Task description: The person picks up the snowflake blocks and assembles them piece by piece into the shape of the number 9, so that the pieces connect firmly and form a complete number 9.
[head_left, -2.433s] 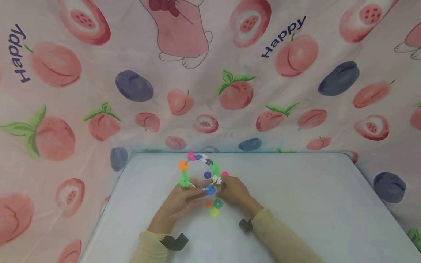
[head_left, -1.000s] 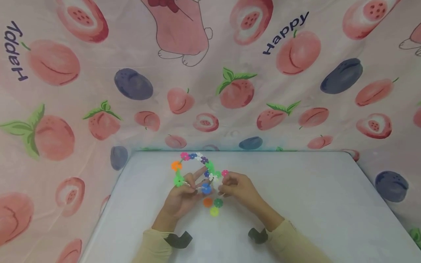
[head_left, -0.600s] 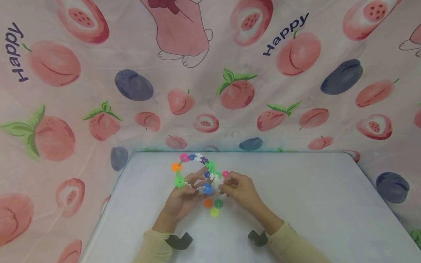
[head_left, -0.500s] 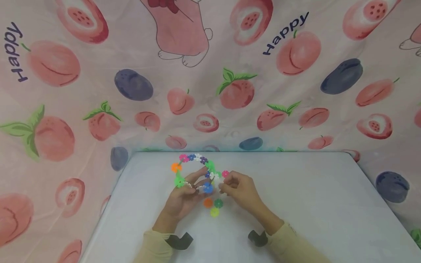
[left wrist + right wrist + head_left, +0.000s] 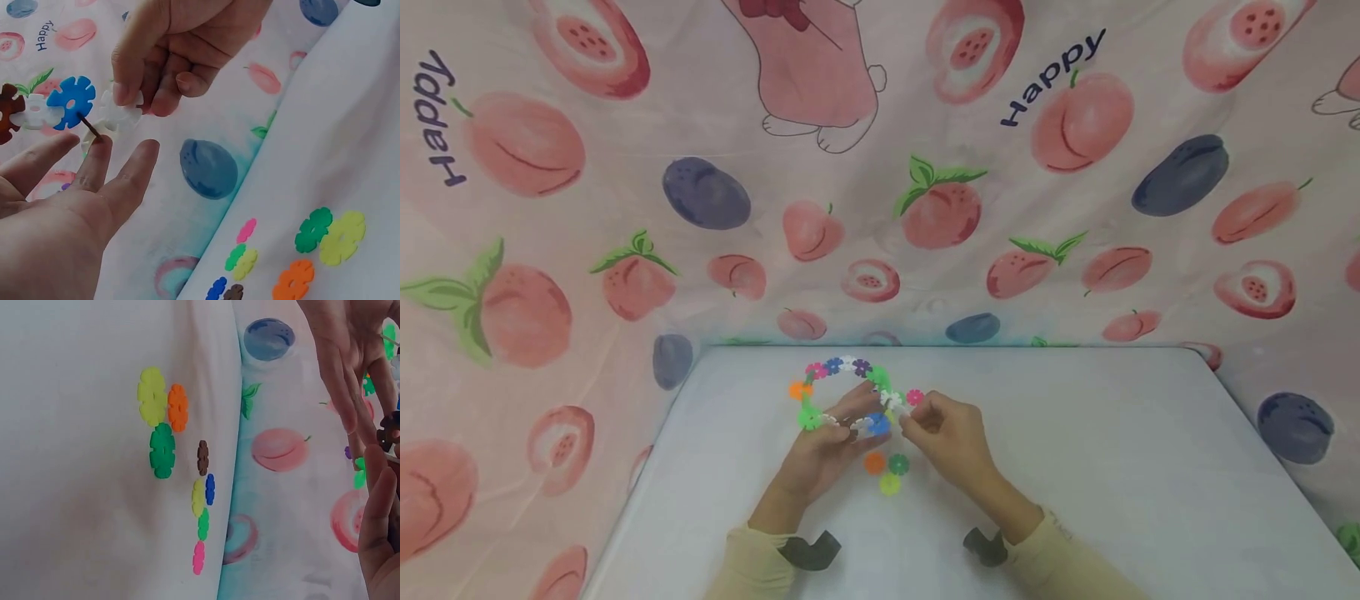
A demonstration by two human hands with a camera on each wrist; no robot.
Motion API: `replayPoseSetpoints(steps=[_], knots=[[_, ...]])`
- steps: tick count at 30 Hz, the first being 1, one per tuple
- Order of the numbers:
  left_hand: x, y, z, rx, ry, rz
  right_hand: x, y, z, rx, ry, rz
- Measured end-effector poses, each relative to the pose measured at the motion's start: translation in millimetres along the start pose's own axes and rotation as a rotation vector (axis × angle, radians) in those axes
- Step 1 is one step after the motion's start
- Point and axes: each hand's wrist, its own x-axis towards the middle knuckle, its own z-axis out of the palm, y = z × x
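Note:
A ring-like chain of interlocking plastic snowflake discs [image 5: 809,418], in green, orange, pink, blue, white and purple, is held up over the table. My left hand [image 5: 820,454] holds its near side, with the thumb across the discs. A blue disc [image 5: 71,103] sits at that end, with a brown disc edge-on in its slot. My right hand [image 5: 951,433] pinches a white disc [image 5: 119,112] between thumb and fingertips, right beside the blue one. In the right wrist view, a dark brown disc [image 5: 390,430] shows close by the fingertips.
Loose discs lie on the white table [image 5: 1112,467]: an orange disc [image 5: 875,463], a dark green disc [image 5: 898,464] and a yellow disc [image 5: 890,484] in front. Farther back are a pink disc [image 5: 914,397] and several others, partly hidden by the hands. A fruit-printed cloth [image 5: 880,183] hangs behind.
My right hand drew back rightward from the chain, then came to hold the white disc beside it. The chain's far arc has since dipped and its blue disc shifted slightly right, toward the white disc.

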Motion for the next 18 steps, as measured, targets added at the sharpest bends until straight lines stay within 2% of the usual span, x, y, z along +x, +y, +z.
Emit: replayPoseSetpoints(steps=[5,10,18], knots=[[0.5,-2.5,-1.1,0.141,0.014,-0.011,-1.5,-4,2,-0.071,0.042,-0.094],[0.7,-4.5,-1.5,0.273,0.007,0.018,-2.4,-6,4,-0.106,0.064,-0.147],[-0.8,-13.2,-0.7,0.372,0.066,0.051,-3.2,-6,6,-0.169,0.091,-0.284]])
